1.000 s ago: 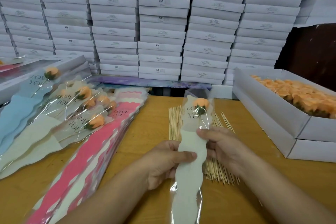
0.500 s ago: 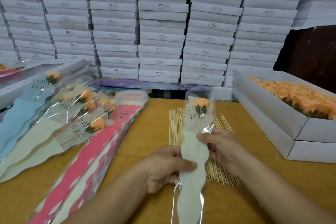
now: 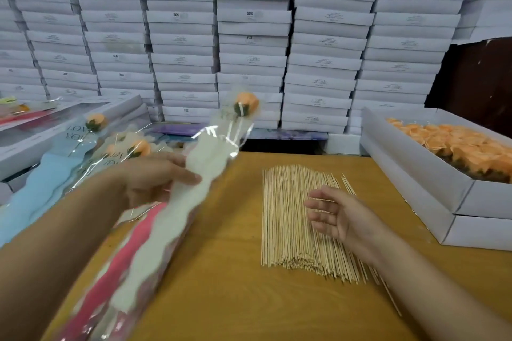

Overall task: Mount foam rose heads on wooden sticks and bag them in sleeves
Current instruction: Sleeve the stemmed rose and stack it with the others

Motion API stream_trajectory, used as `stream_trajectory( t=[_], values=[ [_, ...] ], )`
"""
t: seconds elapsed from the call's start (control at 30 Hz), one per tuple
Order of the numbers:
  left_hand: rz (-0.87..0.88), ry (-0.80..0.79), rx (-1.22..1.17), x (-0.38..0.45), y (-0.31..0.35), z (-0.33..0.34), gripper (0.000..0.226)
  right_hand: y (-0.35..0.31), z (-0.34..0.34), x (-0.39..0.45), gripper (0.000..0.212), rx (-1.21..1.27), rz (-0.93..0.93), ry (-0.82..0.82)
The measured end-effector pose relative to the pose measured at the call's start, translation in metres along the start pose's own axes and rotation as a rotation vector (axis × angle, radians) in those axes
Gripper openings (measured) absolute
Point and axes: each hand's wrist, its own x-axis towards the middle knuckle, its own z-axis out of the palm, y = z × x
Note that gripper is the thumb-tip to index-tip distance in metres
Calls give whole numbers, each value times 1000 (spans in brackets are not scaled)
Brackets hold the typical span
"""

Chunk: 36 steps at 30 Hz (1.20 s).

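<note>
— Where does the job stand?

— One more is finished, I judge — the left hand [image 3: 155,177] has its fingers curled round a sleeved rose [image 3: 194,174], orange head on its stick inside the cream-and-clear sleeve, held tilted in the air just over the finished pile [image 3: 91,163] at the table's [image 3: 221,271] left side.

— And the other hand?

— The right hand [image 3: 332,216] holds nothing, fingers loosely spread above the bundle of wooden sticks [image 3: 282,219]; I cannot tell if it touches them.

— Much left?

— Plenty, probably — the box of rose heads [image 3: 454,147] on the right looks well stocked, and unused sleeves [image 3: 116,271] lie under the left arm.
</note>
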Motion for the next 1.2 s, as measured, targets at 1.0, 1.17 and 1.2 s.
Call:
stream_trajectory(
  t=[1.0,1.17,1.2],
  values=[
    [-93,784,286,-7,-117,-86,77,6,-9,8,23,-73,-8,42],
    [-50,855,449,-1,-115,-86,56,5,-11,7,22,-72,-18,43],
    [-38,866,494,1,-115,-86,56,5,-11,7,22,-73,-18,43]
  ],
)
